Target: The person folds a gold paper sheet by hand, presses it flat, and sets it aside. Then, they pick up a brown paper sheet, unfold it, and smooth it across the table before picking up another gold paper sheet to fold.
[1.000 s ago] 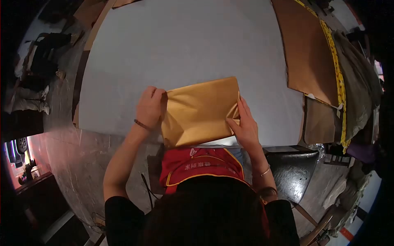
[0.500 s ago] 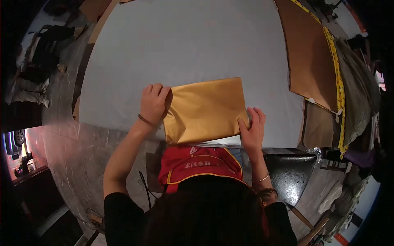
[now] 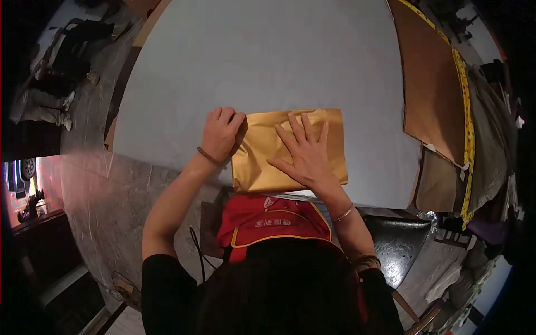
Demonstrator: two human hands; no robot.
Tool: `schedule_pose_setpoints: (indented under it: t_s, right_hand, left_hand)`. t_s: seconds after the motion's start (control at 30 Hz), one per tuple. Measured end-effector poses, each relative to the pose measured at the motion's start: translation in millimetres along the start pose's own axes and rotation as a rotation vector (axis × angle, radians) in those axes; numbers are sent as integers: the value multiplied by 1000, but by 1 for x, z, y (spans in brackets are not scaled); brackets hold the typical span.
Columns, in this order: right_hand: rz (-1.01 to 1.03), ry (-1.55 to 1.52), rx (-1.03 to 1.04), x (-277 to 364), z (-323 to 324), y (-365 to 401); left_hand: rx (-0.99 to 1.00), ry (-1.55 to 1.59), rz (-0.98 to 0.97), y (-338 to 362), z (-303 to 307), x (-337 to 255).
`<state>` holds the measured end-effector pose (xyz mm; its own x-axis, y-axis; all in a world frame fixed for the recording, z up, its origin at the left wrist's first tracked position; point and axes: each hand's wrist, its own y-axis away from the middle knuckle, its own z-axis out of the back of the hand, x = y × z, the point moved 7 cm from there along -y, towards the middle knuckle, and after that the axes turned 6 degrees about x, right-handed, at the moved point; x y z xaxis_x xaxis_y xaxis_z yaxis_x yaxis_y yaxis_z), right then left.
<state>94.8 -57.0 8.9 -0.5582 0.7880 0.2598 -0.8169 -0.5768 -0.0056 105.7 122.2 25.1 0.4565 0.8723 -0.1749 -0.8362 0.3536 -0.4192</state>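
Left hand (image 3: 222, 133): fingers closed on gold sheet (image 3: 254, 170) at its 10 o'clock corner. Right hand (image 3: 308, 157): fingers spread wide, flat across its 3 o'clock side.

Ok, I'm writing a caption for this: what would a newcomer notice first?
The gold sheet at the grey table's near edge, with the right hand spread over it and the left hand curled at its left edge. Then the red apron just below, and the yellow strip along the cardboard at right.
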Motion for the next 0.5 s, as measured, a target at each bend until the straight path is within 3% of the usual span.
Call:
schedule_pose_setpoints:
  t_s: [0.13, 0.2, 0.27, 0.33, 0.37, 0.4, 0.47, 0.5]
  right_hand:
    - [3, -4, -6, -4, -11, -1]
    - [12, 6, -20, -2, -9, -1]
    - [-3, -4, -14, -2, -6, -1]
    - [29, -23, -50, -2, -6, 1]
    - [15, -26, -49, -1, -3, 1]
    - [-1, -29, -49, -1, -1, 2]
    - [11, -49, -78, -1, -2, 3]
    - [18, -54, -94, -1, -1, 4]
  left_hand:
    - [4, 8, 50, -3, 1, 3]
    - [53, 202, 167, -6, -2, 12]
    - [141, 311, 264, -10, -9, 25]
    - [322, 539, 572, -17, -19, 44]
    - [478, 590, 633, -19, -30, 53]
    - [476, 584, 636, -24, -26, 53]
    - [684, 421, 614, -29, -29, 47]
    - [711, 344, 515, -34, -26, 40]
